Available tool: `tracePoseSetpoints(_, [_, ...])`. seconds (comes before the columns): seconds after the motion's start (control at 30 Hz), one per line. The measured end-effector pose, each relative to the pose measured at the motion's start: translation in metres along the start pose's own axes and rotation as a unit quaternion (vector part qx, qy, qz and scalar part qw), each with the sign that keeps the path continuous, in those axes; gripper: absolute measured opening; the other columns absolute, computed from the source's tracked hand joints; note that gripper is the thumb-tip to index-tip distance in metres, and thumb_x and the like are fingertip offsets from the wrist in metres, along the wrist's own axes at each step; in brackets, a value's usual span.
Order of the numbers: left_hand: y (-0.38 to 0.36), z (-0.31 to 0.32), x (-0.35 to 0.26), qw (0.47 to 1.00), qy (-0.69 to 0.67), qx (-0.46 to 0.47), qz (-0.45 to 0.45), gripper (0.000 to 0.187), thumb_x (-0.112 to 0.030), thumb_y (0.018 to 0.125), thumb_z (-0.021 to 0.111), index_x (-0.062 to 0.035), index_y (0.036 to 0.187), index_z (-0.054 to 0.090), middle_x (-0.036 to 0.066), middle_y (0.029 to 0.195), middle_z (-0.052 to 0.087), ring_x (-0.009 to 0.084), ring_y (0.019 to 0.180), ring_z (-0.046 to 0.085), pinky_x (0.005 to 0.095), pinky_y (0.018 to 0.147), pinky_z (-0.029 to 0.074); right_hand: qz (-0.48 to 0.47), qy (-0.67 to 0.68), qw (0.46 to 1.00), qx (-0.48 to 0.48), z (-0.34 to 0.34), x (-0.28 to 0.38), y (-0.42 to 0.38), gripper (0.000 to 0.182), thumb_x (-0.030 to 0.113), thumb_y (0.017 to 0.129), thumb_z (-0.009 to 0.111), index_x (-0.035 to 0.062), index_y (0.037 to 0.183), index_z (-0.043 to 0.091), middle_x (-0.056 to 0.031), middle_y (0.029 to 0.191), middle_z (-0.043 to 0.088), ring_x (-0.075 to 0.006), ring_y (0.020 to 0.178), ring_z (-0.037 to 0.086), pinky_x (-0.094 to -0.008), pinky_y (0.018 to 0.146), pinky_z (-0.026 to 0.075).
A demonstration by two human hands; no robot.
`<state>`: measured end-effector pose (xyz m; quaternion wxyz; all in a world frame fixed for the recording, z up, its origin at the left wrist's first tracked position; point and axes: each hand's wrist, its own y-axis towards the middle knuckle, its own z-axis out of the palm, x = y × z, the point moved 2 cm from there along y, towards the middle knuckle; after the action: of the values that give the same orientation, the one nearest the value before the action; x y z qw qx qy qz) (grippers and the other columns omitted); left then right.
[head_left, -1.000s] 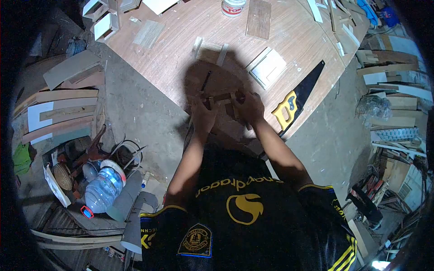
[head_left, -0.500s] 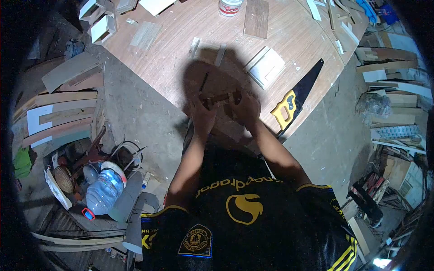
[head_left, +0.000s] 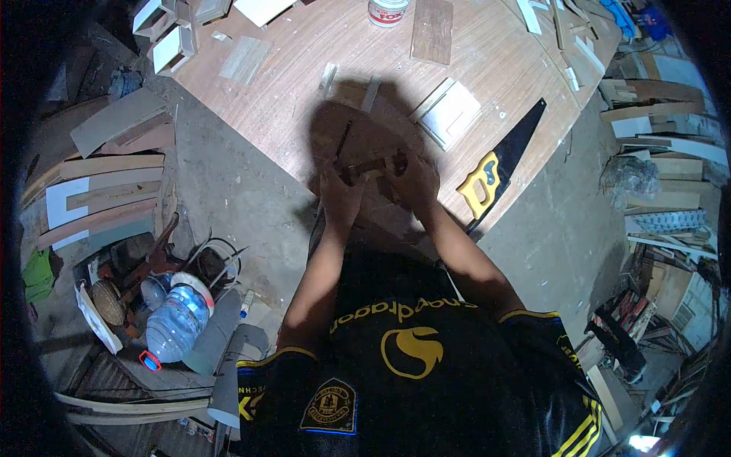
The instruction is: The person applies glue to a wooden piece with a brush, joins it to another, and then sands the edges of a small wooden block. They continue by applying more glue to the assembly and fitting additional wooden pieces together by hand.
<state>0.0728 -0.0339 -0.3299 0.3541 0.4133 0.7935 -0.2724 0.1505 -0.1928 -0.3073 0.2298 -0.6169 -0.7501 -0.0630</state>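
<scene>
In the shadow near the table's front corner, my left hand (head_left: 342,195) and my right hand (head_left: 415,183) close on the two ends of a small wooden piece (head_left: 370,165). Its outline is dim. A thin dark stick (head_left: 344,139) points away from the fingers of my left hand; I cannot tell whether that hand grips it. Beyond the hands lies a small board with side strips (head_left: 371,93). Right of my right hand are a white-faced wooden panel (head_left: 451,116) and a handsaw (head_left: 487,180) with a yellow handle.
On the wooden table (head_left: 282,99) are a white tub (head_left: 387,12), a brown board (head_left: 432,32), a flat offcut (head_left: 246,61) and white-faced boxes (head_left: 173,50). Stacked planks (head_left: 106,190) line the floor at left. A large water bottle (head_left: 177,324) lies at lower left.
Almost nothing differs. The fingers of my right hand have shifted slightly at the wooden piece; the things on the table stay put.
</scene>
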Motion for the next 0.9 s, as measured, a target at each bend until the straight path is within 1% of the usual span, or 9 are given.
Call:
tracePoseSetpoints(0.1, [0.001, 0.001, 0.001, 0.999, -0.035, 0.021, -0.029, 0.079, -0.023, 0.071, 0.08, 0.0027, 0.132, 0.037, 0.027, 0.126, 0.047, 0.0425, 0.119, 0.047, 0.0463, 0.1, 0.039, 0.003, -0.019, 1.0, 0.0, 0.0, -0.001, 0.001, 0.059, 0.049, 0.074, 0.071, 0.0113, 0.117, 0.059, -0.0084, 0.094, 0.07, -0.0278, 0.091, 0.066, -0.042, 0.084, 0.049])
tracePoseSetpoints(0.17, [0.001, -0.001, -0.001, 1.0, -0.018, 0.012, 0.001, 0.079, -0.023, 0.071, 0.081, 0.0026, 0.132, 0.037, 0.027, 0.126, 0.048, 0.0425, 0.119, 0.047, 0.0463, 0.101, 0.039, 0.029, 0.068, 0.993, 0.094, -0.004, 0.0, 0.001, 0.051, 0.044, 0.089, 0.05, 0.0084, 0.125, 0.054, -0.0213, 0.108, 0.065, -0.0414, 0.108, 0.056, -0.0511, 0.099, 0.037])
tracePoseSetpoints(0.33, [0.003, 0.002, 0.003, 0.998, -0.041, 0.01, 0.035, 0.081, -0.024, 0.071, 0.081, 0.0017, 0.133, 0.035, 0.027, 0.126, 0.048, 0.0428, 0.119, 0.046, 0.0471, 0.101, 0.038, 0.037, 0.057, 0.994, 0.086, -0.01, 0.006, 0.001, 0.051, 0.044, 0.089, 0.051, 0.0083, 0.125, 0.054, -0.0206, 0.109, 0.064, -0.0416, 0.107, 0.056, -0.0516, 0.098, 0.038])
tracePoseSetpoints(0.5, [0.0, 0.0, 0.001, 0.999, -0.009, 0.022, -0.022, 0.081, -0.026, 0.074, 0.079, 0.0019, 0.134, 0.034, 0.026, 0.126, 0.047, 0.0426, 0.121, 0.045, 0.0482, 0.102, 0.037, 0.055, 0.047, 0.99, 0.124, -0.011, 0.006, 0.003, 0.05, 0.045, 0.089, 0.05, 0.008, 0.122, 0.056, -0.0203, 0.111, 0.064, -0.0416, 0.108, 0.056, -0.0517, 0.098, 0.038])
tracePoseSetpoints(0.67, [-0.001, -0.001, 0.001, 1.0, 0.017, 0.01, 0.015, 0.082, -0.027, 0.074, 0.079, 0.0008, 0.136, 0.032, 0.026, 0.127, 0.047, 0.0423, 0.118, 0.046, 0.0476, 0.101, 0.037, 0.039, 0.032, 0.996, 0.076, -0.001, 0.0, 0.002, 0.05, 0.047, 0.09, 0.049, 0.0078, 0.119, 0.058, -0.0203, 0.107, 0.065, -0.0412, 0.107, 0.057, -0.0502, 0.1, 0.036])
tracePoseSetpoints(0.7, [0.0, -0.001, 0.001, 0.999, -0.001, 0.012, 0.033, 0.082, -0.028, 0.075, 0.079, 0.0003, 0.136, 0.032, 0.026, 0.126, 0.047, 0.0421, 0.118, 0.046, 0.0474, 0.101, 0.037, 0.039, 0.032, 0.996, 0.075, 0.003, -0.003, 0.002, 0.05, 0.047, 0.09, 0.049, 0.0078, 0.119, 0.058, -0.0203, 0.107, 0.065, -0.0412, 0.107, 0.057, -0.0502, 0.1, 0.036])
tracePoseSetpoints(0.8, [-0.002, -0.002, 0.001, 1.0, 0.005, 0.005, 0.027, 0.08, -0.026, 0.074, 0.079, 0.001, 0.134, 0.034, 0.026, 0.124, 0.049, 0.042, 0.116, 0.047, 0.0471, 0.099, 0.039, 0.021, -0.014, 0.998, 0.057, 0.005, -0.006, 0.003, 0.059, 0.048, 0.075, 0.07, 0.0147, 0.122, 0.056, -0.0083, 0.094, 0.07, -0.029, 0.092, 0.065, -0.0431, 0.085, 0.048])
tracePoseSetpoints(0.87, [-0.003, -0.001, 0.0, 1.0, 0.014, -0.002, 0.027, 0.079, -0.025, 0.074, 0.079, 0.0012, 0.133, 0.035, 0.026, 0.123, 0.049, 0.0418, 0.115, 0.048, 0.0472, 0.098, 0.039, 0.052, 0.06, 0.991, 0.108, -0.012, 0.007, 0.002, 0.05, 0.045, 0.089, 0.05, 0.0105, 0.125, 0.054, -0.0195, 0.111, 0.064, -0.041, 0.108, 0.056, -0.0502, 0.101, 0.035])
tracePoseSetpoints(0.9, [-0.003, -0.003, -0.003, 0.999, 0.021, -0.009, 0.028, 0.077, -0.024, 0.074, 0.079, 0.0014, 0.132, 0.035, 0.026, 0.122, 0.05, 0.0417, 0.114, 0.049, 0.0472, 0.097, 0.04, 0.052, 0.061, 0.991, 0.107, -0.012, 0.006, 0.001, 0.05, 0.045, 0.089, 0.05, 0.0105, 0.125, 0.054, -0.0195, 0.111, 0.064, -0.041, 0.108, 0.056, -0.0502, 0.101, 0.035])
